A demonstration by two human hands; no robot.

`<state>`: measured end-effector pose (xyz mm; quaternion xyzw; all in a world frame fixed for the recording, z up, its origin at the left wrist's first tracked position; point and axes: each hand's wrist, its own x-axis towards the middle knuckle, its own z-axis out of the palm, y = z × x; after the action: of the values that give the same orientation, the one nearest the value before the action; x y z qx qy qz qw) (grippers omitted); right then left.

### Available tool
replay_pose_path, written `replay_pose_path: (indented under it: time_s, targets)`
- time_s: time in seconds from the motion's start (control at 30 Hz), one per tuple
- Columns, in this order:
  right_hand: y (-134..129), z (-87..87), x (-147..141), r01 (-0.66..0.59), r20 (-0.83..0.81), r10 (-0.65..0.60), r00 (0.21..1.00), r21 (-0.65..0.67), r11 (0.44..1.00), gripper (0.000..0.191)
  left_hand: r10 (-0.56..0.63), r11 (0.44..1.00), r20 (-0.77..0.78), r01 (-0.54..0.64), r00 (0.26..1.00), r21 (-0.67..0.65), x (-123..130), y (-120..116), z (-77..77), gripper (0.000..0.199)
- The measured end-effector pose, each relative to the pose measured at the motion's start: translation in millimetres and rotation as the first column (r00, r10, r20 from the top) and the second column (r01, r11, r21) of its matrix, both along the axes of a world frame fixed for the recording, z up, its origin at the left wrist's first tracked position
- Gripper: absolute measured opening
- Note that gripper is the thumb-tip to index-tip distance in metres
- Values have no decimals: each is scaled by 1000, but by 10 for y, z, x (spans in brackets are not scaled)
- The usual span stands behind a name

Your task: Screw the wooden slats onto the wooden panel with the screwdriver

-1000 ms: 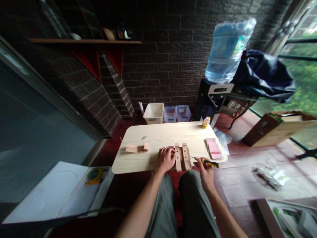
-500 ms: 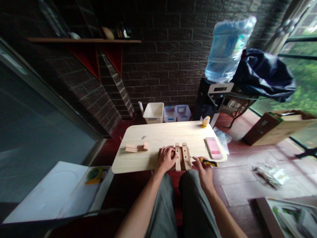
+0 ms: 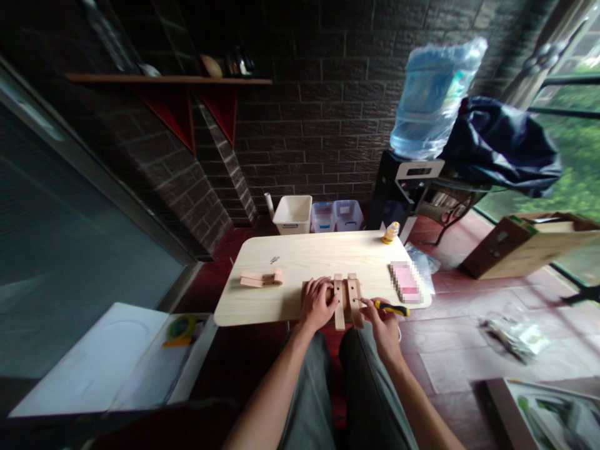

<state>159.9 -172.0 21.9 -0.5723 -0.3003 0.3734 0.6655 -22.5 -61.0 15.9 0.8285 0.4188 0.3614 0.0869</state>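
Note:
Near the front edge of the table lies a small wooden assembly [image 3: 347,306], with two pale slats across a browner base. Dark holes or screw heads dot the slats. My left hand [image 3: 320,303] is curled over the base's left part and holds it, its fingertips by the left slat [image 3: 339,312]. In my right hand [image 3: 382,317] is a screwdriver [image 3: 394,308] with a yellow and black handle. Its thin shaft points left, and the tip is at a dark spot on the right slat [image 3: 355,310]. Whether the tip sits in that spot, I cannot tell.
On the table [image 3: 309,247] are joined wooden pieces [image 3: 261,279], small dark bits [image 3: 274,260], a yellow-capped bottle [image 3: 390,233] and a blurred pink item [image 3: 407,282]. Bins [image 3: 292,214] and a water dispenser [image 3: 398,187] stand behind. An open box [image 3: 544,244] is at right.
The screwdriver in my right hand has moved slightly left, bringing its tip onto the right slat. My left hand keeps its hold on the assembly. The whole view has shifted a little.

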Motion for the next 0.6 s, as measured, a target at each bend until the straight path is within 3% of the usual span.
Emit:
replay_pose_path:
  time_s: [0.6]
  targets:
    - [3,43,-52,-17,-5,17,1000,2,1000,44,-4,1000,0,4,1000,14,-24,-49,16,15]
